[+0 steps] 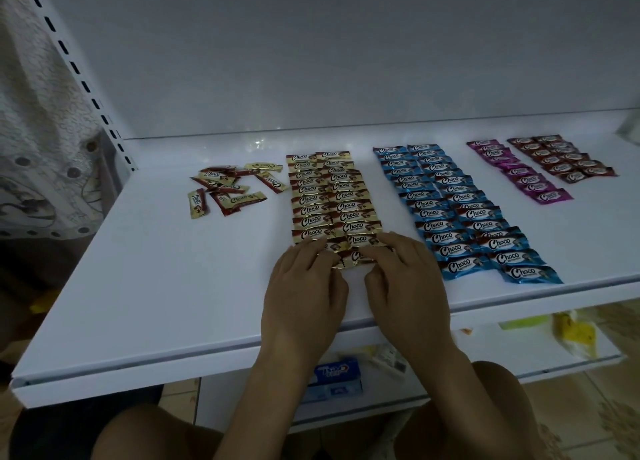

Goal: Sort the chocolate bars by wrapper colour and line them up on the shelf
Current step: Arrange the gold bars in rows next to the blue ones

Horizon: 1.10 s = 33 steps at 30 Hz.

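Observation:
On the white shelf [156,286] lie chocolate bars grouped by wrapper colour. A double row of gold bars [329,200] runs down the middle. To its right lie a double row of blue bars [457,206], a purple row [523,175] and a dark red double row [561,156]. A loose heap of gold bars [228,189] sits at the left. My left hand [304,286] and my right hand [405,279] rest at the near end of the gold rows, fingertips pinching the ends of one gold bar [349,258].
The shelf's back wall rises behind the rows and a slotted upright [79,75] stands at the left. Below the shelf's front edge a lower shelf holds a blue box [337,376], small packets and a yellow bag [575,331]. My knees show at the bottom.

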{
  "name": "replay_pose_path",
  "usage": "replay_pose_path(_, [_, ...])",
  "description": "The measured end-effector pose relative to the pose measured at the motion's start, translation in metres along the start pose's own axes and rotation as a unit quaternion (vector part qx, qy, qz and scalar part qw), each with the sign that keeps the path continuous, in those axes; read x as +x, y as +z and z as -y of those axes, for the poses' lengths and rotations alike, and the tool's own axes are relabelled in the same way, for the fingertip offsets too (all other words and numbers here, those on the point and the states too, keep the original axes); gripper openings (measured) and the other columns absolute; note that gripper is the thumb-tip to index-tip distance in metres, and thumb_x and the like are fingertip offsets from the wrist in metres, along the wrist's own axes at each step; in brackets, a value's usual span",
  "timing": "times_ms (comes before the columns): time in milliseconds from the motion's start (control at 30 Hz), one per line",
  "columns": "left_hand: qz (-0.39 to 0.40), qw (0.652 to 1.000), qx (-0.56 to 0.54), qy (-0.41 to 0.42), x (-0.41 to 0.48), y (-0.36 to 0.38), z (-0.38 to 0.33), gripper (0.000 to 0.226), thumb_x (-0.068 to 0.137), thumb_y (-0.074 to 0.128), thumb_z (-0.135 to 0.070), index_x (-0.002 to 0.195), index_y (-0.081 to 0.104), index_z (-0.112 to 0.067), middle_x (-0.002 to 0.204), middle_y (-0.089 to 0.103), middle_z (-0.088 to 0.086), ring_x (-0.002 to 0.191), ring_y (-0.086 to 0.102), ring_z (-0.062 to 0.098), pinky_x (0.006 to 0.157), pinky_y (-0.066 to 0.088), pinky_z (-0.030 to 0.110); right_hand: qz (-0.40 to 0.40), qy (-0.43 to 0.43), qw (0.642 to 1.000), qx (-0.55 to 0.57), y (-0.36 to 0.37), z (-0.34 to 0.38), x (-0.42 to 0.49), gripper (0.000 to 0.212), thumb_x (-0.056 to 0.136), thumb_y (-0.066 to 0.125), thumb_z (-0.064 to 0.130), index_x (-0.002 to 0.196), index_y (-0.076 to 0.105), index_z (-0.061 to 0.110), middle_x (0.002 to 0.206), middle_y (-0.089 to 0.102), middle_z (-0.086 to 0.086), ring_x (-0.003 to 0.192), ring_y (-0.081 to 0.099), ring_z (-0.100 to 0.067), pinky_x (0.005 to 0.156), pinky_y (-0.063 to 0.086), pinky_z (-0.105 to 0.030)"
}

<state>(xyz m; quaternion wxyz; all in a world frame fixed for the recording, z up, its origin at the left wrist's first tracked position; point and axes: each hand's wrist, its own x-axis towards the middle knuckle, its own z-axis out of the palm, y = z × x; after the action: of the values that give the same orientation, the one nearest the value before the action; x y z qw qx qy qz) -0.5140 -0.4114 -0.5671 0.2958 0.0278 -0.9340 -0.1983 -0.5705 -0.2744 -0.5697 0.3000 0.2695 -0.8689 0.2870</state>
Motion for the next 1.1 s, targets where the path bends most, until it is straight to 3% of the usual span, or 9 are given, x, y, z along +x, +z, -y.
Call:
replay_pose_path(300, [0.015,0.998,-0.066,-0.001,0.009,-0.014,0.003,0.049,0.087,0.043,-0.034,0.126,0.059,-0.009,0.124,0.061,0.010,0.116,0.053,0.024,0.099,0.046,0.038,0.025,0.002,1.000,0.016,-0.005,0.009,0.010,0.040,0.084,0.042,0.018,0.117,0.063,0.007,0.117,0.063,-0.013,0.110,0.056,-0.027,0.097,0.039,-0.036])
replay_pose_path(367, [0.006,1.000,-0.024,0.015,0.019,-0.028,0.016,0.056,0.087,0.044,-0.040,0.131,0.054,-0.007,0.130,0.058,0.012,0.121,0.052,0.028,0.099,0.045,0.040,0.048,-0.001,0.998,0.028,-0.004,0.022,0.019,0.042,0.087,0.043,0.023,0.122,0.060,0.008,0.123,0.061,-0.012,0.113,0.057,-0.029,0.097,0.044,-0.040])
replay_pose_path(500, [0.023,0.995,0.092,0.014,0.042,-0.061,0.068,0.071,0.084,0.048,-0.053,0.140,0.046,-0.009,0.144,0.045,0.017,0.131,0.044,0.035,0.102,0.044,0.050,0.123,-0.017,0.991,0.047,0.004,0.064,0.049,0.050,0.091,0.037,0.038,0.134,0.050,0.014,0.140,0.049,-0.010,0.128,0.045,-0.029,0.106,0.032,-0.041])
replay_pose_path(600, [0.057,0.991,0.121,-0.019,0.050,-0.080,0.113,0.092,0.075,0.042,-0.070,0.144,0.039,-0.010,0.149,0.038,0.017,0.136,0.038,0.036,0.104,0.040,0.053,0.209,-0.030,0.973,0.093,0.024,0.098,0.076,0.050,0.097,0.042,0.036,0.143,0.038,0.019,0.151,0.032,-0.005,0.140,0.027,-0.023,0.113,0.021,-0.037])
replay_pose_path(733, [0.095,0.987,0.077,-0.102,0.065,-0.092,0.149,0.119,0.056,0.032,-0.084,0.153,0.018,-0.018,0.159,0.018,0.010,0.146,0.018,0.028,0.115,0.021,0.046,0.257,0.014,0.952,0.164,0.078,0.128,0.116,0.044,0.095,0.049,0.029,0.137,0.046,0.015,0.141,0.045,-0.006,0.132,0.038,-0.023,0.108,0.033,-0.038])
replay_pose_path(833, [0.096,0.988,0.061,-0.108,0.074,-0.082,0.171,0.128,0.049,0.034,-0.090,0.154,0.014,-0.019,0.160,0.016,0.009,0.148,0.014,0.025,0.118,0.017,0.045,0.254,0.061,0.960,0.099,0.125,0.131,0.147,0.043,0.093,0.048,0.039,0.131,0.051,0.020,0.133,0.052,-0.005,0.126,0.044,-0.026,0.101,0.039,-0.040])
replay_pose_path(1000, [0.124,0.982,0.038,-0.139,0.069,-0.068,0.188,0.126,0.059,0.048,-0.090,0.154,-0.001,-0.023,0.162,0.001,0.002,0.149,0.000,0.019,0.119,0.008,0.039,0.280,0.147,0.949,-0.026,0.172,0.118,0.179,0.056,0.093,0.034,0.057,0.137,0.045,0.024,0.145,0.037,-0.013,0.136,0.027,-0.033,0.112,0.021,-0.051])
replay_pose_path(1100, [0.108,0.986,0.028,-0.122,0.069,-0.065,0.190,0.126,0.060,0.049,-0.090,0.154,-0.001,-0.022,0.162,0.002,0.004,0.149,0.001,0.020,0.118,0.010,0.039,0.271,0.156,0.949,-0.035,0.190,0.123,0.178,0.053,0.094,0.032,0.056,0.127,0.056,0.023,0.135,0.048,-0.014,0.128,0.037,-0.033,0.107,0.026,-0.047])
